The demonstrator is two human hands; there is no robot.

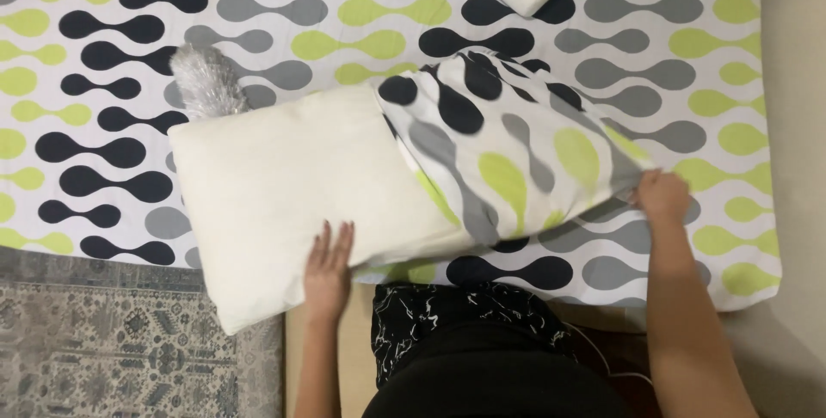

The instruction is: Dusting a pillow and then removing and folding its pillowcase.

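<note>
A soft, matt cream cloth pillow [284, 186] is seen. A smooth cotton-like pillowcase with black, grey and green blobs [508, 147] is seen. Shiny silver tinsel fluff [206, 81] is seen. A woven, rough-looking grey patterned rug [129, 341] is seen.

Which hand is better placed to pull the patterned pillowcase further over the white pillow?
Right, probably. The right hand already has a grip on the far end of the patterned fabric pillowcase, while the left hand lies flat on the bare white pillow, bracing it.
</note>
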